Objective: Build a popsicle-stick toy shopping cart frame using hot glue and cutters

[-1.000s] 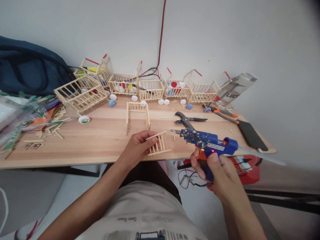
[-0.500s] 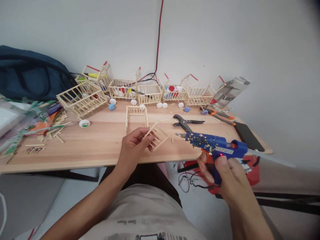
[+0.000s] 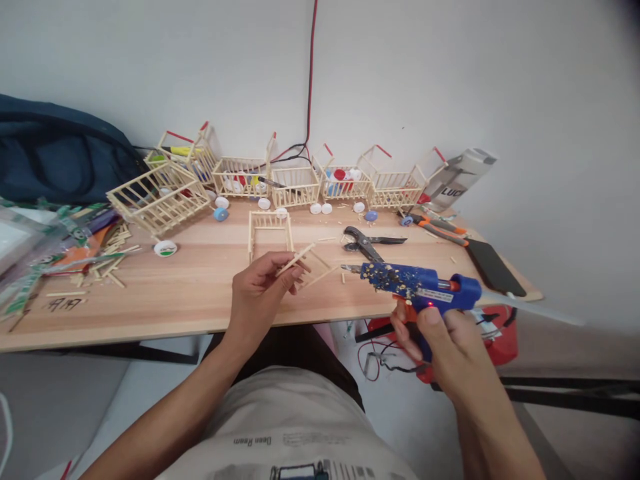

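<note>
My left hand [image 3: 260,290] pinches a small ladder-like panel of wooden sticks [image 3: 306,263] just above the near edge of the wooden table [image 3: 190,287]. The panel is tilted and seen nearly edge-on. My right hand [image 3: 440,337] grips a blue hot glue gun [image 3: 425,288] with an orange trigger, flecked with dried glue. Its nozzle points left and ends a short way right of the panel, apart from it. An unfinished stick frame [image 3: 269,230] stands on the table just behind my left hand.
Several stick-built carts [image 3: 345,183] with bottle caps line the wall, and a larger one [image 3: 159,195] lies tipped at left. Black pliers [image 3: 370,241], orange-handled cutters [image 3: 440,230], a dark flat slab [image 3: 493,267] and loose sticks [image 3: 107,257] lie around. A blue bag [image 3: 60,153] sits far left.
My left hand has turned the stick panel from flat-on to nearly edge-on. The glue gun has stayed beside it, drifting slightly right then back left.
</note>
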### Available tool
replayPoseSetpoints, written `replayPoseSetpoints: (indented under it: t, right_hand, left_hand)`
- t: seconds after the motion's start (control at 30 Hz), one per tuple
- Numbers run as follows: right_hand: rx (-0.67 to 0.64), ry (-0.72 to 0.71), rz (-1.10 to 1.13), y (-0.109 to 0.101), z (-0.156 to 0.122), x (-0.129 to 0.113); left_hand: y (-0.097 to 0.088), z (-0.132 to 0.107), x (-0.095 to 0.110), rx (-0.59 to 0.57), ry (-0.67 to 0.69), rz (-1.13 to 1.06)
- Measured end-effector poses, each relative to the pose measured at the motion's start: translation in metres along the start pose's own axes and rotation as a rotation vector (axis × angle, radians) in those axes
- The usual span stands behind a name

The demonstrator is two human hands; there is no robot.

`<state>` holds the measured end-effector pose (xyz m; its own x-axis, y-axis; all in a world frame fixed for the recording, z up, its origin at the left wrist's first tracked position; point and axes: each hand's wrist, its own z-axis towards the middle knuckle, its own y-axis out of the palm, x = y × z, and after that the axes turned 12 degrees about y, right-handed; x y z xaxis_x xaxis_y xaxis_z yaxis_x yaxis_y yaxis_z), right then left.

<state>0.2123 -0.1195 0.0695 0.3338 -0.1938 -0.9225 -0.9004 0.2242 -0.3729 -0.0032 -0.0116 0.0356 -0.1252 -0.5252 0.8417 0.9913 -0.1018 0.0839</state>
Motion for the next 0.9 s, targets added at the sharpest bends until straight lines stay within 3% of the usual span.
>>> replayPoseSetpoints:
  t: [0.4,0.9]
  right_hand:
    - [-0.066,0.008,-0.007,-0.006,0.005,0.016]
    - [-0.077,0.023,0.031,-0.006,0.005,0.018]
  left_hand:
    - [0.001,0.0,0.001,-0.009,-0.029,0.016]
    - [0.004,0.0,0.003,0.005,-0.055,-0.001]
